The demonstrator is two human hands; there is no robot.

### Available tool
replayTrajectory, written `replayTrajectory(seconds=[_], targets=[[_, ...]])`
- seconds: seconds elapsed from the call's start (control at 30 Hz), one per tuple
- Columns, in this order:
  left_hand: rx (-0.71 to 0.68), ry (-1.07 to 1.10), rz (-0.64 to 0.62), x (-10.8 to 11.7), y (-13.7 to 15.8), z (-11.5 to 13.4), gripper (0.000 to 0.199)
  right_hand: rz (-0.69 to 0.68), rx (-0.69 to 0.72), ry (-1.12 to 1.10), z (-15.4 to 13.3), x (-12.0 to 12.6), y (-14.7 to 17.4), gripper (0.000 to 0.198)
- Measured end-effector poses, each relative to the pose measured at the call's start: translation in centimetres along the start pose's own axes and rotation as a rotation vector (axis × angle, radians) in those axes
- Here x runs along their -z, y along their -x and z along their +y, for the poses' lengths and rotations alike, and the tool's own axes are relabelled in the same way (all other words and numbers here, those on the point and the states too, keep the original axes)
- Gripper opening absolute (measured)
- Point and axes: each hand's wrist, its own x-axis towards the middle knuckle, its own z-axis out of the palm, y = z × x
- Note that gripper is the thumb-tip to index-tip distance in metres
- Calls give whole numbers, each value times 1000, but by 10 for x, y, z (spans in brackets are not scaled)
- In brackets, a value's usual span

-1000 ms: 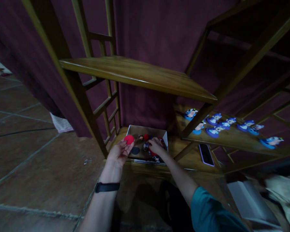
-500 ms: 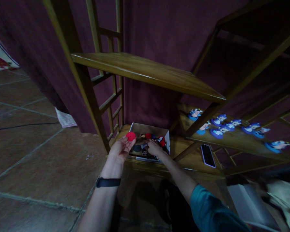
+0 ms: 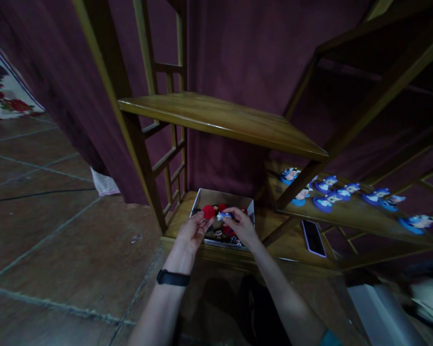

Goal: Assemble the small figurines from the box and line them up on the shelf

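A round red disc (image 3: 208,212) is pinched in the fingers of my left hand (image 3: 194,230), over the left part of an open cardboard box (image 3: 234,199). My right hand (image 3: 242,227) grips a small blue-and-white figurine (image 3: 223,216) between thumb and fingers, close beside the disc. Inside the box lie several small figures with red, black and white parts, among them a dark one with a pale face (image 3: 218,234). My hands partly cover the box's contents.
The box sits on the bottom board of a wooden shelf unit, beneath a higher board (image 3: 216,113). To the right, several blue and purple figurines (image 3: 324,201) stand on another board. A phone (image 3: 313,238) lies below them. A dark red curtain (image 3: 231,158) hangs behind.
My right hand, reaching down in the box before, has come up with the blue-and-white figurine. My left hand has brought the red disc closer to it. The view has shifted slightly.
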Motion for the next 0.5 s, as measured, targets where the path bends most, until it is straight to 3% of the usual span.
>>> replayTrajectory(seconds=[0.23,0.37,0.5], targets=[[-20,-47,125,3,-11,-6,10,268,-42,212,22,31,-7,24],[-147,-212,245,4,-28,-14,18,374,-73,291,28,55,-11,25],[-273,-383,151,-7,-46,-37,17,335,-68,253,28,65,-14,24]])
